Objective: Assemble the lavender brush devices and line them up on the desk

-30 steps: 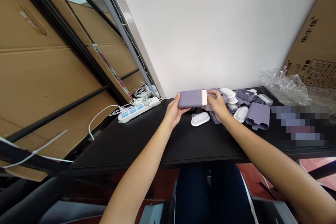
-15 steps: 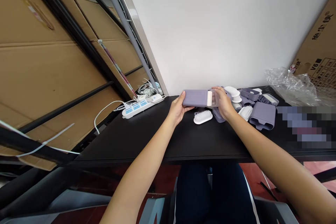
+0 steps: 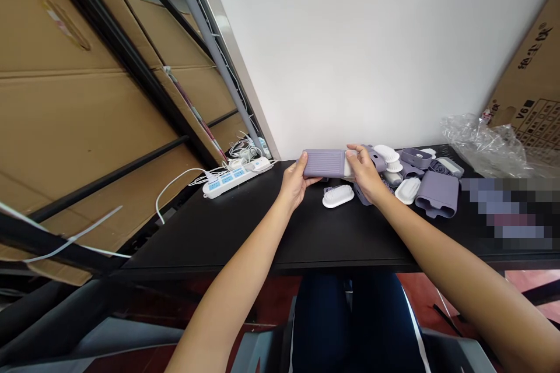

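Observation:
A purple ribbed case (image 3: 324,163) is held level just above the table. My left hand (image 3: 292,184) is closed around its left end, thumb on the front face and fingers beneath. My right hand (image 3: 366,176) pinches a pale end piece (image 3: 347,164) at the case's right opening; my fingers hide much of that piece. Below the case lies a white bristled brush head (image 3: 338,196) on the table. Just right of my right hand are white brush parts (image 3: 387,154) and a white oval part (image 3: 408,190).
An open purple sleeve (image 3: 437,193) and a purple tray (image 3: 416,157) lie at the right on the black table (image 3: 245,233). Clear plastic wrap (image 3: 485,140) and a printed carton (image 3: 531,87) stand behind them. A white power strip (image 3: 225,182) with cables sits at the left.
My right hand has moved left against the case's opening. The clear end piece that stuck out on the right now shows much less. My left hand has barely moved.

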{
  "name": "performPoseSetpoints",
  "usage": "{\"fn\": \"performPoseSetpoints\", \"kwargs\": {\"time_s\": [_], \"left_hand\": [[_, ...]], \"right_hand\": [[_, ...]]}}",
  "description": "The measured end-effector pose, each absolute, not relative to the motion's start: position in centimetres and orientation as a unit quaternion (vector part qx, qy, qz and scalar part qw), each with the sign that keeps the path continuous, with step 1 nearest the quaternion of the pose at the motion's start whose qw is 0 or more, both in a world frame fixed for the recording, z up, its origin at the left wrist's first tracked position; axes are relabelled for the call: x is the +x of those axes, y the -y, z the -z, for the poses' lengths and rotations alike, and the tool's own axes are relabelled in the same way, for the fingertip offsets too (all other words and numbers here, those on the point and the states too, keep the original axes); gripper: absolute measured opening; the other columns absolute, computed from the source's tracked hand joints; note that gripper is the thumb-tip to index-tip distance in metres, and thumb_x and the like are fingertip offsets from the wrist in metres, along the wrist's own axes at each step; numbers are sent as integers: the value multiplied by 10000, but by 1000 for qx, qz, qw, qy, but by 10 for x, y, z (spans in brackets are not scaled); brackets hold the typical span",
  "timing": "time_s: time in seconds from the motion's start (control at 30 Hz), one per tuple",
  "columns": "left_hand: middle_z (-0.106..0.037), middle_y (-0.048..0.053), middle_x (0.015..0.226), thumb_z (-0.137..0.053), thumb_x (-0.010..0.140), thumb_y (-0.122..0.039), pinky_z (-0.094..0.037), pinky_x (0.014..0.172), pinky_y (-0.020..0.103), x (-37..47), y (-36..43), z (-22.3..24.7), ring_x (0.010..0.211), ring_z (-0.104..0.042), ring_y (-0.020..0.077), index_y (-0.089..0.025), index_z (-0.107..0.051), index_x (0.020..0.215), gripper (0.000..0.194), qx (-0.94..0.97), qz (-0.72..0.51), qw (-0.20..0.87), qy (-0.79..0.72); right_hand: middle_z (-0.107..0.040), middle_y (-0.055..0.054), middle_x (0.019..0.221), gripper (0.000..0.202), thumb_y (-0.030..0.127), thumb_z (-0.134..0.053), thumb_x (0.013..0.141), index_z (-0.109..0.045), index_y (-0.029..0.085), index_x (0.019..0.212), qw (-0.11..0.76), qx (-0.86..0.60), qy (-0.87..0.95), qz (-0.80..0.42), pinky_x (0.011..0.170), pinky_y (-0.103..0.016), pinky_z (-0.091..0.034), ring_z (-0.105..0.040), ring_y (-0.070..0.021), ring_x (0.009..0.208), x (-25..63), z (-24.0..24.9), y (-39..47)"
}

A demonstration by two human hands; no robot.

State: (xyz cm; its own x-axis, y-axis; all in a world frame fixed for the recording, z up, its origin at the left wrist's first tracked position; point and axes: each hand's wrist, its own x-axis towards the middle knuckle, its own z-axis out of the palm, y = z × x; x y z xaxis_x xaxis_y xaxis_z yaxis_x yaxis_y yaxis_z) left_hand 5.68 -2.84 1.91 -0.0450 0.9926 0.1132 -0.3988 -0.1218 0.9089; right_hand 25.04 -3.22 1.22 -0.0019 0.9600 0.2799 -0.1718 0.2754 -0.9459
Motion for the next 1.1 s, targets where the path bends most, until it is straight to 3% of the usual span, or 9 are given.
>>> {"fn": "performPoseSetpoints", "kwargs": {"time_s": [0.2,0.53,0.7,0.8,0.87,0.97,1.1], "left_hand": [[-768,117,1060,-796,804,-561,-600,943,456,57,28,-18,1066,-721,270,-152,-708,1047,484,432,-627,550,-344],[-765,115,1037,-801,788,-576,-597,938,452,62,34,-18,1048,-723,271,-146,-703,1043,509,462,-607,560,-323],[-745,63,1086,-832,795,-466,-594,949,418,59,34,-27,991,-731,214,-202,-662,1144,470,464,-626,547,-307],[-731,-15,1092,-864,777,-340,-576,982,374,60,36,-31,961,-734,157,-339,-543,1333,641,443,-670,537,-257],[-730,-17,1097,-862,779,-339,-580,971,376,61,37,-31,946,-736,158,-359,-518,1361,676,441,-655,558,-255],[-739,37,1085,-843,790,-424,-600,911,380,62,34,-27,928,-728,189,-253,-631,1208,498,442,-608,586,-301],[-736,23,1053,-865,751,-427,-596,869,310,51,22,-28,946,-708,178,-247,-663,1100,442,355,-716,518,-305]], "right_hand": [[-507,-64,1328,537,580,-610,908,-458,352,1370,576,-372,553,-473,714,-332,-644,-620,-223,1082,249,-17,40],[-515,-95,1366,768,504,-720,854,-315,333,1483,571,-362,583,-451,793,-366,-643,-612,-255,1150,247,-19,47],[-552,-27,1281,623,444,-778,798,-420,366,1302,583,-332,526,-523,805,-375,-640,-634,-217,1093,247,-28,46],[-583,18,1169,605,446,-825,750,-391,361,1162,637,-294,454,-549,777,-375,-636,-662,-183,972,245,-26,43],[-600,33,1099,640,461,-848,719,-362,351,1120,648,-299,442,-543,726,-360,-621,-664,-172,880,243,-22,42],[-628,33,947,555,516,-804,758,-413,309,1091,596,-344,538,-486,690,-333,-568,-639,-171,784,242,-18,44],[-695,-31,987,290,534,-590,935,-600,245,959,525,-377,717,-261,840,-357,-504,-641,-214,953,252,-28,49]]}}
